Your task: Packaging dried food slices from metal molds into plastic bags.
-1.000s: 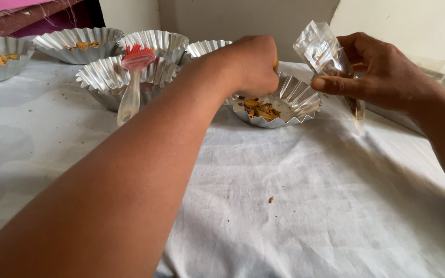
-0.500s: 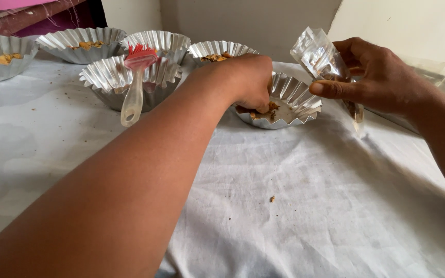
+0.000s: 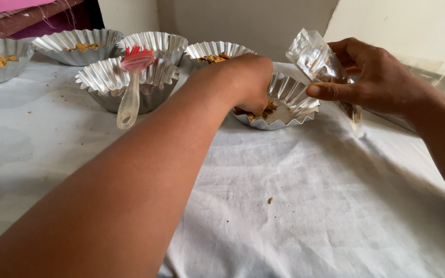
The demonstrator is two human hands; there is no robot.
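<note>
On the cloth-covered tabletop (image 3: 294, 216), the left hand (image 3: 251, 82) reached curled into the fluted foil tray (image 3: 292, 100), its grip hidden, while just right of the tray the right hand (image 3: 374, 77) pinched a clear plastic bag (image 3: 318, 59).

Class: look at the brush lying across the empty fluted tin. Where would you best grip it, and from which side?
Probably the pale handle of the brush: it overhangs the fluted tin toward the viewer, so fingers can come from the near side. The red bristles rest over the tin.
</note>
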